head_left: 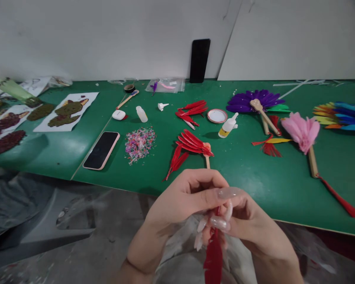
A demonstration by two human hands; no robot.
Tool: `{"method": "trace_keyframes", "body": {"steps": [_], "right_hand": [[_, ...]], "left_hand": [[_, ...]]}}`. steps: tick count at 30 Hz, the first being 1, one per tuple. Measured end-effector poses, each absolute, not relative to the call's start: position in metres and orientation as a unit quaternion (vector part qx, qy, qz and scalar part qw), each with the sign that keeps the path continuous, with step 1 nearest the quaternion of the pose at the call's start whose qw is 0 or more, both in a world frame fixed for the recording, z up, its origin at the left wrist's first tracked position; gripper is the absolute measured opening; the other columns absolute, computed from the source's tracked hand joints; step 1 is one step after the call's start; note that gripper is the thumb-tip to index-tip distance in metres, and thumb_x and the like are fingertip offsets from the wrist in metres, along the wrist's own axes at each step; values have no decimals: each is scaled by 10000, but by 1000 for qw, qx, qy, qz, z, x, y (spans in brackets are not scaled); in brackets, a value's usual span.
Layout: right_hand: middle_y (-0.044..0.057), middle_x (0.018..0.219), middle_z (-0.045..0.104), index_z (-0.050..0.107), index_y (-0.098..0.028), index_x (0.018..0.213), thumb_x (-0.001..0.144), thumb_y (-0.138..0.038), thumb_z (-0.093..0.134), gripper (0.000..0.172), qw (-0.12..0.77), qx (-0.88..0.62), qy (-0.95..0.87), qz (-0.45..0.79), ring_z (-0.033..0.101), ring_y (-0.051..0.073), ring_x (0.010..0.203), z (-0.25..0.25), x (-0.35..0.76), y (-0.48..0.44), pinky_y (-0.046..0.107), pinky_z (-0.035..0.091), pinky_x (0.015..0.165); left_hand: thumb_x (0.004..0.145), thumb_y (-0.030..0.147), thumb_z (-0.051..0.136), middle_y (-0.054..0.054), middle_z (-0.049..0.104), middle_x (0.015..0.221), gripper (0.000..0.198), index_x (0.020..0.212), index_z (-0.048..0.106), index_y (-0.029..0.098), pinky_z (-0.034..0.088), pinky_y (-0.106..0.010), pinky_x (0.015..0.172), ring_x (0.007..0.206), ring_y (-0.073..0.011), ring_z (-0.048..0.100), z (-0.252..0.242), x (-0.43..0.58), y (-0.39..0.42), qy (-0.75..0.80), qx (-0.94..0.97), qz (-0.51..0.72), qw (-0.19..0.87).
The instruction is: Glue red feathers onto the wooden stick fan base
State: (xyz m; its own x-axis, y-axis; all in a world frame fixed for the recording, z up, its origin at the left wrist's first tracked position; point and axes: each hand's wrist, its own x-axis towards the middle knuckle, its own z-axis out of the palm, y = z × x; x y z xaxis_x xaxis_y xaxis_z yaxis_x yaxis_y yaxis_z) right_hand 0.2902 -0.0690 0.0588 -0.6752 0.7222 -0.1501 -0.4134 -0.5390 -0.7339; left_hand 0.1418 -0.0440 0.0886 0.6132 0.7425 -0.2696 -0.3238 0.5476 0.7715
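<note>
Close together at the table's front edge, my left hand point(192, 197) and my right hand point(242, 217) both pinch one red feather point(213, 256). Its vane hangs down below my fingers, and its upper end is mostly hidden between the fingertips. Just beyond my hands lies a partly made fan point(195, 142) of red feathers on a wooden handle. Loose red feathers point(177, 161) rest to the left of it, and another bunch of red feathers point(192, 110) lies farther back. A glue bottle point(228, 126) with a white nozzle stands to the right.
On the green table point(254, 181) are a phone point(101, 150), a heap of coloured bits point(139, 144), a small white bottle point(141, 114) and a round lid point(217, 115). A purple feather fan point(245, 101) and a pink one point(302, 130) lie right. A black phone point(199, 60) leans on the wall.
</note>
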Motion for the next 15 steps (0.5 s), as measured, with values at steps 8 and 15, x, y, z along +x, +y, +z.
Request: {"method": "trace_keyframes", "body": {"steps": [8,15], "right_hand": [[21,649,726,753,-187,731,787,-296,711,130,339,-221,-358,841,675,105,571,56,294,-72,172,536,543],[13,649,725,755,-185,770,762,-230,734,50,351,-215,-335,848,672,99,574,53,297,-72,181,541,579]], "left_hand": [[798,341,660,-8,580,566,248,659,582,151,438,-210,450,452,-86,529,95,144,-43,316,367,305,820],[801,319,664,-6,585,552,234,659,585,150,427,-203,447,457,-87,542,93,147,-46,300,341,313,834]]}}
